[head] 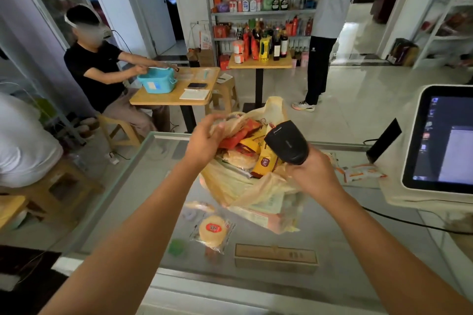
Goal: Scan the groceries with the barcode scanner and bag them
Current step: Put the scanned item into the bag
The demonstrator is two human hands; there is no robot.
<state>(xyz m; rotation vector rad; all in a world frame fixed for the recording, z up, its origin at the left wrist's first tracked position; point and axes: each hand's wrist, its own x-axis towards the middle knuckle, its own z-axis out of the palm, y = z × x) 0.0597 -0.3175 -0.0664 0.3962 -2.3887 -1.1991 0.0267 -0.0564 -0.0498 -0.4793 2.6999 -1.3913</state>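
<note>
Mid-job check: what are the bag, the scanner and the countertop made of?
Bag: thin yellowish plastic film, crinkled and translucent, packets showing through. Barcode scanner: seemingly hard plastic, matte black, moulded shell. Countertop: apparently glass, glossy, with reflections and a box visible beneath it.

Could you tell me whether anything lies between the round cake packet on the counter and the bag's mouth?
Nothing visible blocks it. The round cake packet lies on the glass counter just before the bag, whose mouth the left hand holds open. Only the bag's own near wall rises between.
</note>
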